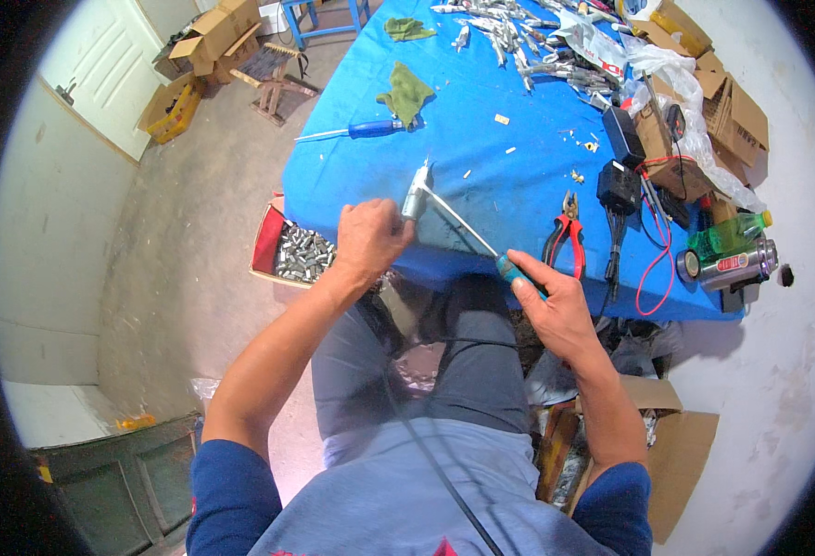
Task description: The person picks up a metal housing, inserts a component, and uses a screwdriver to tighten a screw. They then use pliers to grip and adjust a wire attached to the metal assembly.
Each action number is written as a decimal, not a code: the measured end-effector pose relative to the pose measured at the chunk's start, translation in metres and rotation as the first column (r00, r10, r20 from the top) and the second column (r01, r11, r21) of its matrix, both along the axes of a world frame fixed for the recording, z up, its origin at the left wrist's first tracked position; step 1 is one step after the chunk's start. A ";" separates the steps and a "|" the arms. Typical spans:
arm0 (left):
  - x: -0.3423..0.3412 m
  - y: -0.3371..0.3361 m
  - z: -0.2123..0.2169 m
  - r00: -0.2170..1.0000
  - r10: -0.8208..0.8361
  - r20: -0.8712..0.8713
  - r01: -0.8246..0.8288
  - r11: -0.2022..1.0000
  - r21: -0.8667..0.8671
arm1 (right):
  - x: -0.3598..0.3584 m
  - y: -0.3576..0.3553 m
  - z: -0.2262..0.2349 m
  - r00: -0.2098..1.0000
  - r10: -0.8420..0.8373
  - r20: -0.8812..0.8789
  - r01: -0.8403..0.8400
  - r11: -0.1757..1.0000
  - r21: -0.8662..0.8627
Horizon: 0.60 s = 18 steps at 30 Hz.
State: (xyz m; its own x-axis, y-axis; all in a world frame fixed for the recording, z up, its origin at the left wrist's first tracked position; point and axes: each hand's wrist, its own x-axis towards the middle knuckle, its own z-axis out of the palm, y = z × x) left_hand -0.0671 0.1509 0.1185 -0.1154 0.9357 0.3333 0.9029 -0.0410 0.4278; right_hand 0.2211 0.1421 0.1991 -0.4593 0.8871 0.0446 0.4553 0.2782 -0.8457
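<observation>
My left hand (368,241) is closed around the lower end of a small silver metal part (415,196) with a thin pointed tip, at the near edge of the blue-covered table (333,181). My right hand (555,308) grips the teal handle of a screwdriver (463,225). Its long shaft slants up to the left, and the tip meets the side of the metal part; whether it sits in a screw is too small to tell. Below my left hand, an open red-lined box (270,243) holds many short metal pieces (305,252).
A blue-handled screwdriver (375,129) and green cloths (405,93) lie farther back. Red-handled pliers (568,233), black adapters (619,185) and a red wire lie to the right, near a steel flask (736,265) and green bottle (732,236). Silver parts (518,42) are heaped at the far end.
</observation>
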 end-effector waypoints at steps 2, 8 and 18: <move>0.005 0.001 0.000 1.000 0.000 0.017 0.000 1.000 0.002 | -0.001 0.007 -0.001 0.998 0.000 0.070 -0.003 0.999 0.036; 0.013 -0.001 0.002 1.000 0.006 0.004 -0.006 1.000 0.020 | -0.003 0.009 -0.006 0.999 0.038 0.017 -0.041 0.974 0.222; 0.012 -0.003 -0.002 0.999 0.032 -0.018 -0.031 0.997 0.069 | 0.005 0.013 0.000 0.987 0.014 0.162 -0.047 0.979 0.200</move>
State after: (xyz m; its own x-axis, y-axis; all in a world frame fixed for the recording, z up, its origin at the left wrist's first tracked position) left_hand -0.0548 0.1479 0.1161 -0.1376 0.9067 0.3987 0.9122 -0.0409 0.4077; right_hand 0.2259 0.1555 0.1992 -0.5017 0.8526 0.1461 0.5680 0.4521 -0.6878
